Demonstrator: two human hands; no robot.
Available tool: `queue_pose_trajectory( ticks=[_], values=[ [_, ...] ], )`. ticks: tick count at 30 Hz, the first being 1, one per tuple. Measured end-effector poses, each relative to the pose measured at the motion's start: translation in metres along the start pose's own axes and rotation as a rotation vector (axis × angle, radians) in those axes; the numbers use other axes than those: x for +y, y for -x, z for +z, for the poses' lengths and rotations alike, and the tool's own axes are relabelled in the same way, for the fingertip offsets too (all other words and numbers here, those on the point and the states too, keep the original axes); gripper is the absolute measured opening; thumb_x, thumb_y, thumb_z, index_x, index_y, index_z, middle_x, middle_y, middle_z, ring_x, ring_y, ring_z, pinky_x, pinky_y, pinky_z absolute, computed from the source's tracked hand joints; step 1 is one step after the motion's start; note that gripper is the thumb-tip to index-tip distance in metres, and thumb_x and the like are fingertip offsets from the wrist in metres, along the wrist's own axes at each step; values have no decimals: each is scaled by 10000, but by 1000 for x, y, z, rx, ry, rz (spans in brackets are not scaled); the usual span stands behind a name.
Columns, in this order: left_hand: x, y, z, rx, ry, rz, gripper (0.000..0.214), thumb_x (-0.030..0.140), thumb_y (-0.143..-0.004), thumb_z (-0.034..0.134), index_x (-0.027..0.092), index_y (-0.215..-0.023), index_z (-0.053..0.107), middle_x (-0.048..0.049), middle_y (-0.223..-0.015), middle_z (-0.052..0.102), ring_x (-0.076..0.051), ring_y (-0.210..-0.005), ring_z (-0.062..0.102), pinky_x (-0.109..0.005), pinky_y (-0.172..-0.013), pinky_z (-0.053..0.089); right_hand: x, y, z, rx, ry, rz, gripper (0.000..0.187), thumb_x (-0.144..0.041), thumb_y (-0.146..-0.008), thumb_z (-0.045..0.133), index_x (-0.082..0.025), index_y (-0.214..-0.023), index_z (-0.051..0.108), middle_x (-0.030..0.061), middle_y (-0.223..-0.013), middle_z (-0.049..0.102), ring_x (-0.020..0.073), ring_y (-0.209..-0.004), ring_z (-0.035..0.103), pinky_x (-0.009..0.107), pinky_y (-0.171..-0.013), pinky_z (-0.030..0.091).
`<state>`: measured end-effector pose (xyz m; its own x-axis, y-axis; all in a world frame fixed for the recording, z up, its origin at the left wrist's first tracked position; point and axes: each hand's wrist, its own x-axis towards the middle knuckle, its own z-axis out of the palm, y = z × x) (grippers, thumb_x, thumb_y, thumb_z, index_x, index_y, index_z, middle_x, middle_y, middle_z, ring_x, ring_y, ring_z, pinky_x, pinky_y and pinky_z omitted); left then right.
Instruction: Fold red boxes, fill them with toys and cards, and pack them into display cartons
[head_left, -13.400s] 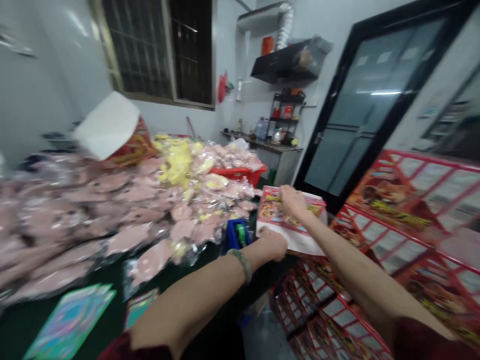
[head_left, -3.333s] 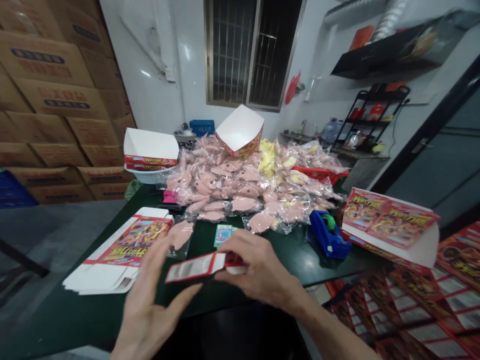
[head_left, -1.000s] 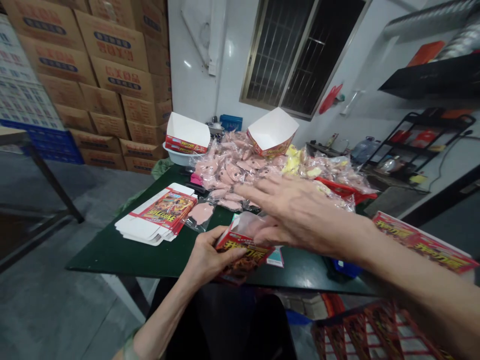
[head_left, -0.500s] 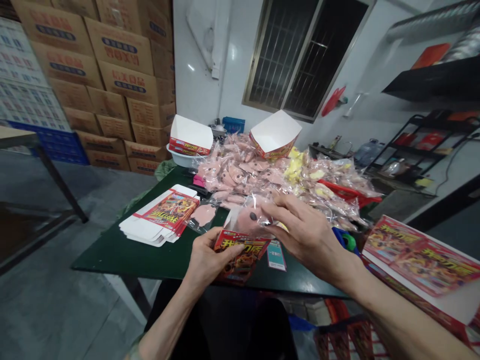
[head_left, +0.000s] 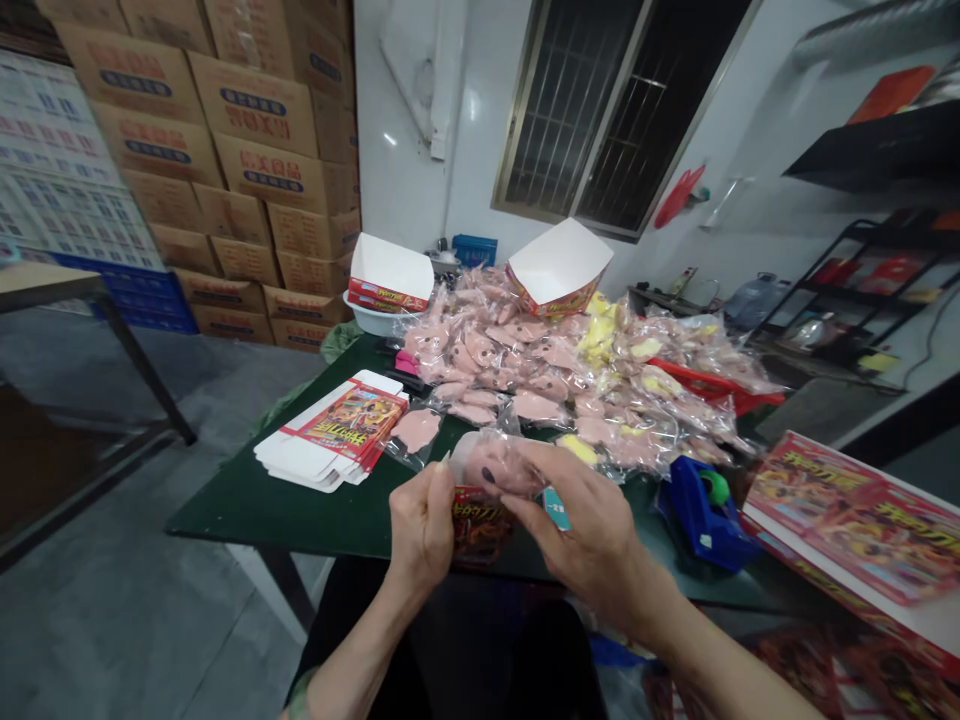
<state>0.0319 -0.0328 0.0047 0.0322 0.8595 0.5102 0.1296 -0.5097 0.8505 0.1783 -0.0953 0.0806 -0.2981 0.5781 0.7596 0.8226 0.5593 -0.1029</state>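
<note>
My left hand (head_left: 421, 520) is closed on the upper left edge of a small red printed box (head_left: 482, 530), held upright over the table's front edge. Pinched in my right hand (head_left: 581, 510) is a pink toy in a clear plastic bag (head_left: 491, 465), with a dark spot on its side. The toy sits at the box's mouth; how far inside it reaches I cannot tell. Just beyond lies a heap of similar bagged pink toys (head_left: 517, 345), some yellow among them. A lone bagged pink piece (head_left: 416, 430) rests to the left, beside a stack of flat printed boxes (head_left: 337, 430).
A blue tape dispenser (head_left: 709, 520) stands on the green table (head_left: 225, 505) to the right. Large red display boxes (head_left: 862, 510) are at the far right. Open white trays (head_left: 559, 260) sit on and beside the heap. Brown cartons (head_left: 262, 110) are stacked at the back left.
My left hand has shifted from the box's front to its upper edge, thumb now raised. The bagged toy has come lower, over the box's mouth. The view has turned slightly left.
</note>
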Motion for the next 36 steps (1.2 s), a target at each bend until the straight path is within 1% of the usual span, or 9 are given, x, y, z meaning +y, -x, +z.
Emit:
queue_pose_trajectory(
  ticks=[5,11,17,21,23,27,30,32,36],
  values=[
    [4,1,0,-40,-88,185,361,284,-898,323,188,-557,392,24,-540,406,-101,-504,377,-254,-516,288,17,-18,-12,-121,-118,15,226,-109,-850,543,-169,-1066,564,53,-960,664,142,-875,627,260,-771,511],
    [2,-3,2,-30,-80,151,353,272,-907,324,192,-566,363,36,-537,366,-92,-493,358,-248,-508,286,26,-19,2,-3,-115,-54,133,-117,-858,542,-178,-961,600,35,-845,662,140,-801,605,271,-726,489],
    [10,-6,3,-52,-83,131,361,271,-903,346,197,-550,329,41,-528,356,-88,-480,326,-246,-500,283,21,-22,-8,-139,-79,185,273,-219,-705,704,-183,-912,530,7,-822,599,145,-730,562,252,-633,440],
    [9,-6,4,-95,-97,137,365,279,-900,353,197,-546,332,38,-539,369,-87,-484,337,-243,-506,291,22,-22,-5,-65,-8,196,198,-224,-728,673,-187,-824,505,-5,-745,563,132,-660,531,235,-584,407],
    [7,-7,4,-85,-87,120,365,294,-902,349,197,-550,338,40,-531,364,-89,-481,341,-240,-502,293,23,-20,-2,-94,-39,147,117,-230,-775,640,-181,-810,539,4,-728,569,133,-659,531,240,-594,413],
    [7,-9,2,-68,-53,78,369,318,-907,340,193,-562,379,38,-531,391,-93,-488,356,-234,-502,304,19,-17,-10,-355,-136,130,121,-276,-860,568,-194,-925,628,35,-851,601,140,-752,558,258,-663,451],
    [9,-9,2,-58,-48,67,366,319,-904,355,190,-565,404,35,-530,421,-94,-490,369,-231,-511,318,9,-14,-17,-333,44,120,171,-271,-876,540,-225,-991,658,96,-1058,568,217,-952,532,362,-771,462],
    [10,-8,2,-61,-50,70,363,318,-902,357,188,-570,428,28,-534,446,-98,-494,383,-230,-514,331,1,-11,-15,-302,117,101,172,-212,-876,521,-177,-982,652,118,-1027,579,240,-957,519,401,-790,465],
    [10,-5,0,-86,-37,98,350,307,-902,337,177,-622,501,11,-572,496,-108,-522,430,-225,-527,367,-12,-5,6,-411,-8,75,225,-152,-836,548,-123,-1057,575,116,-1034,616,225,-979,546,392,-858,477]
  ],
)
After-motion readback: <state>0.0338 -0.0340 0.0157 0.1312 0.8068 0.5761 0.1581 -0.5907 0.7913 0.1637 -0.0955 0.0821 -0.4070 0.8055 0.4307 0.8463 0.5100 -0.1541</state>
